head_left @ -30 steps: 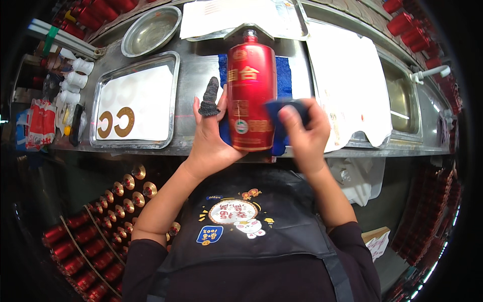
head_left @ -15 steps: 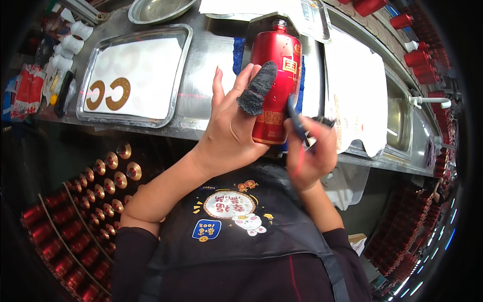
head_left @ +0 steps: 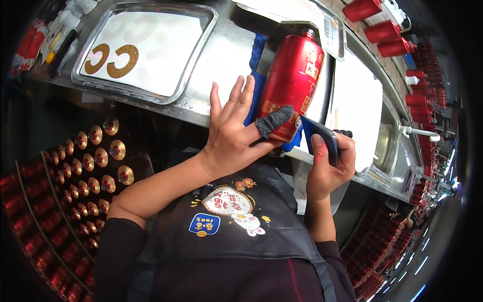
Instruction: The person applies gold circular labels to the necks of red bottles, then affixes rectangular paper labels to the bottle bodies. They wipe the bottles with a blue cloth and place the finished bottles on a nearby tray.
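A red bottle (head_left: 290,75) with gold markings and water drops lies on its back, its neck pointing away from me, tilted slightly right. My left hand (head_left: 234,118) is at its near left end with fingers spread. The index finger, in a dark grey fabric finger cover (head_left: 274,121), rests on the bottle's lower face, and the thumb is by the base. A dark blue flat scraper (head_left: 322,137) is pinched in my right hand (head_left: 332,166), its edge close to the bottle's lower right side. Whether it touches the bottle I cannot tell.
Blue cloth (head_left: 257,53) shows beneath the bottle. Left on the metal counter stands a tray (head_left: 214,30) with white sheet and gold C-shaped pieces (head_left: 122,61). White sheets (head_left: 357,100), a sink (head_left: 386,143) and a faucet (head_left: 422,133) lie right. Rows of red bottles (head_left: 43,234) fill the lower left.
My left covered finger has moved from the bottle's middle to its lower end. The scraper, blurred before, now shows its flat face near the lower right side. The whole view has tilted.
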Motion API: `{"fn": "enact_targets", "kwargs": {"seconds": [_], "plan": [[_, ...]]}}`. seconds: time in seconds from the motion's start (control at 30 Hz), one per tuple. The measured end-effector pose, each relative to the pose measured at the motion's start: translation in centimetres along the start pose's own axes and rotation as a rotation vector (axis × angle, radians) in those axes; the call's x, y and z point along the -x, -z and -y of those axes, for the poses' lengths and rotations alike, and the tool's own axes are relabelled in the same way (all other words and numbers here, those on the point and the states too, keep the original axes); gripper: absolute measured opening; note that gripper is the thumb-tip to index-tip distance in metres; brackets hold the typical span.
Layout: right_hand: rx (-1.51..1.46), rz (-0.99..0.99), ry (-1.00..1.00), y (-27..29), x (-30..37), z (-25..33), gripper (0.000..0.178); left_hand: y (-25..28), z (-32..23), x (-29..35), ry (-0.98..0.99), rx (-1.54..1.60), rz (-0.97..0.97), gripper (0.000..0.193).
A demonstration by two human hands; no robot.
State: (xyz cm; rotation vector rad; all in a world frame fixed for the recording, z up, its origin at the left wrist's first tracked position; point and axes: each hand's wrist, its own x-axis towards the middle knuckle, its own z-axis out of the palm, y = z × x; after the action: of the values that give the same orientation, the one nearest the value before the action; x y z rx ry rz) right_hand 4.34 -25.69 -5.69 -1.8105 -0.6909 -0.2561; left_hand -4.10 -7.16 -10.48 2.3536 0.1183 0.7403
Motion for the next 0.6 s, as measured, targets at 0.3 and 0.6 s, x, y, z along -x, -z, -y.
{"fn": "enact_targets", "kwargs": {"seconds": [0.3,0.6], "plan": [[0.141,0.042,0.129,-1.8,-6.7,-0.3,0.014,-0.5,1.4,0.6,0.129,-0.047,-0.016,0.049],[0.297,0.343,0.495,-1.3,-1.9,2.4,0.035,-0.4,1.3,-1.4,0.012,0.252,-0.057,0.084]]}}
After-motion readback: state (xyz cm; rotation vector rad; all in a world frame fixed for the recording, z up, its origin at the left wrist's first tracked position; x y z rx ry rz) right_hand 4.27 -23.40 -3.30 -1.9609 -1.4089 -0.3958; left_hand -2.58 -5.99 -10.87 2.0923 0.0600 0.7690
